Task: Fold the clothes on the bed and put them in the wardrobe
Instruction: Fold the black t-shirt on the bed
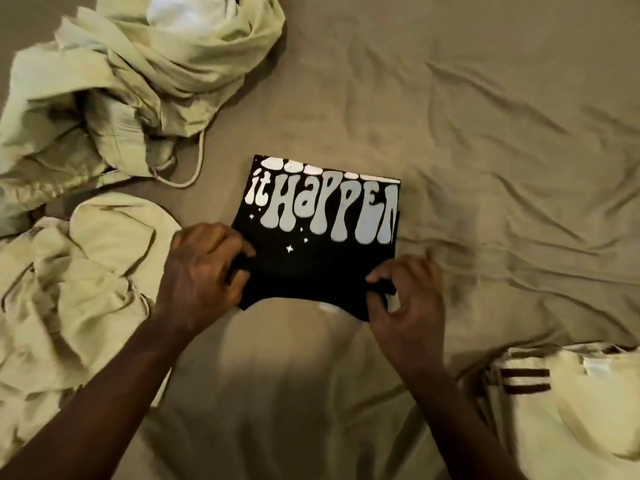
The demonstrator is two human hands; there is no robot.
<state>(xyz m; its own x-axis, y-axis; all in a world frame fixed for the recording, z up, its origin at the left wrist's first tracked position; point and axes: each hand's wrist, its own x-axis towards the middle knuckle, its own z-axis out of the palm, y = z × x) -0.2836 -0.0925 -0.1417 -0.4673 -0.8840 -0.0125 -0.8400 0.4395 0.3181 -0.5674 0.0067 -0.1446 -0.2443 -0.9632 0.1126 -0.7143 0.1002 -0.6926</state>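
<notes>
The black T-shirt [311,265] lies folded into a small rectangle in the middle of the bed [502,133], its white lettering "it HAPPEN" facing up and running along the far half. Both hands have it by the near edge.

The left hand [204,268] sits at the shirt's 8 o'clock corner, its back turned upward and knuckles bent. Its fingers are curled over the left edge and grasp a fold of the black cloth. Its forearm reaches in on a long slant from 7 o'clock.

The right hand [405,299] is at the shirt's 4 o'clock corner. Thumb and forefinger pinch the corner, and the other fingers are curled loosely below it. That forearm comes up from about 5 o'clock, more steeply than the left.

Between the two hands the shirt's near edge bows in a shallow arc over a pale rounded shape; I cannot tell what that is.

A crumpled pale green garment [138,84] with a loose drawstring [197,168] lies at 10 o'clock. Another pale green heap [86,271] is at 8 o'clock, close beside the left wrist. At 4 o'clock sits a cream garment with brown stripes [561,403], apart from the black shirt.
</notes>
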